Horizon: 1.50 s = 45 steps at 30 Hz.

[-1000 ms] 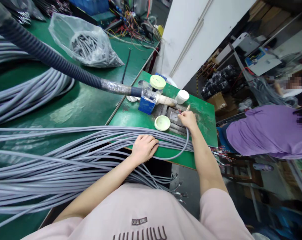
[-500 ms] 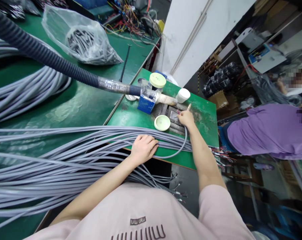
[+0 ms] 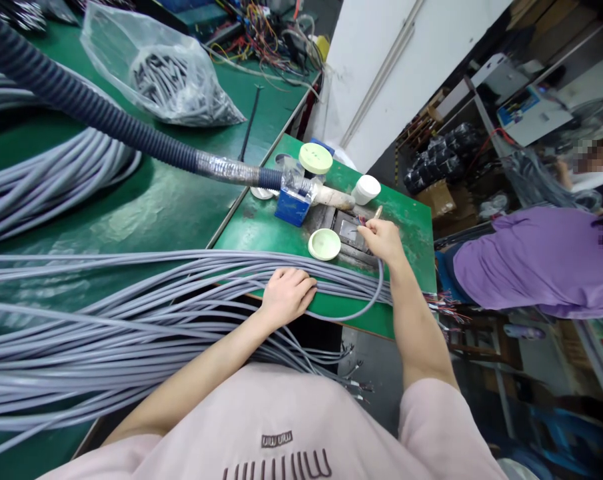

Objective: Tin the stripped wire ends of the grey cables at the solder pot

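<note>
My right hand (image 3: 382, 239) is closed on one grey cable (image 3: 380, 287) near its end. Thin coloured wires (image 3: 362, 220) stick out past the fingertips, beside a dark metal block with a shiny silver square surface (image 3: 348, 230). From this hand the cable loops down and back left toward my left hand (image 3: 290, 293), whose fingers curl over a bundle of grey cables (image 3: 241, 267) along the bench's near edge. What lies under its fingers is partly hidden. A pale green bowl-like lid (image 3: 324, 245) sits left of the metal block.
A ribbed black hose (image 3: 146, 143) reaches over a blue block (image 3: 292, 208) toward the metal block. Behind stand a white cup (image 3: 366, 190) and a yellow-lidded jar (image 3: 316, 159). A plastic bag of short cable pieces (image 3: 166, 87) lies left. A person in purple (image 3: 526, 260) is at right.
My right hand has shifted slightly right and toward me, with the cable and its coloured wires moving along. My left hand stays in place on the bundle.
</note>
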Available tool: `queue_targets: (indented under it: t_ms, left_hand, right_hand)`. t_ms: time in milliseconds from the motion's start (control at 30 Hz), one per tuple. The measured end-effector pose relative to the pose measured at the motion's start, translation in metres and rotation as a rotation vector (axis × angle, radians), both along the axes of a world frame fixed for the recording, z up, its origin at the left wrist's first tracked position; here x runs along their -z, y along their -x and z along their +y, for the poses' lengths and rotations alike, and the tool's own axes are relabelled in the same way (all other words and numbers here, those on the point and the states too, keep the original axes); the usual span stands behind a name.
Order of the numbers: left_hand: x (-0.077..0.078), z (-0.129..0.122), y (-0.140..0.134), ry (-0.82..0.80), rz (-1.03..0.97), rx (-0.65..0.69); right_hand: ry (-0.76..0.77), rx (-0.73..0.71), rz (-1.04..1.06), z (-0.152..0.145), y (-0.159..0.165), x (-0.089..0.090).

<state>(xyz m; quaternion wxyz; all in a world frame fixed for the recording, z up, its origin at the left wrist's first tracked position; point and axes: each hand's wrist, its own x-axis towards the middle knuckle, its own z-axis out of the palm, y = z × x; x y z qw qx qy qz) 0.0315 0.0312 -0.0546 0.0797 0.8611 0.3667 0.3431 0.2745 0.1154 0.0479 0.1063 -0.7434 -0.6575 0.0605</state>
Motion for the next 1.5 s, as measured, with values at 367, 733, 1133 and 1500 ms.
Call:
queue_targets:
  t_ms: [367,733,1133,1500]
  left_hand:
    - [-0.011,-0.001,0.0,0.293,-0.309,0.06]
    - [-0.053,0.0,-0.033,1.435,-1.592,0.121]
    - [-0.058,-0.007,-0.033,1.391,-1.725,0.168]
    - [-0.054,-0.009,-0.038,1.399,-1.611,0.122]
  right_hand:
    - [-0.158,-0.166,0.468,-0.056,0.052,-0.014]
    - [-0.214,-0.184,0.585,-0.095,0.097,-0.009]
    - [-0.338,-0.235,0.463,-0.105,0.107,-0.004]
    - [-0.433,-0.281,0.239,-0.093,0.099,0.006]
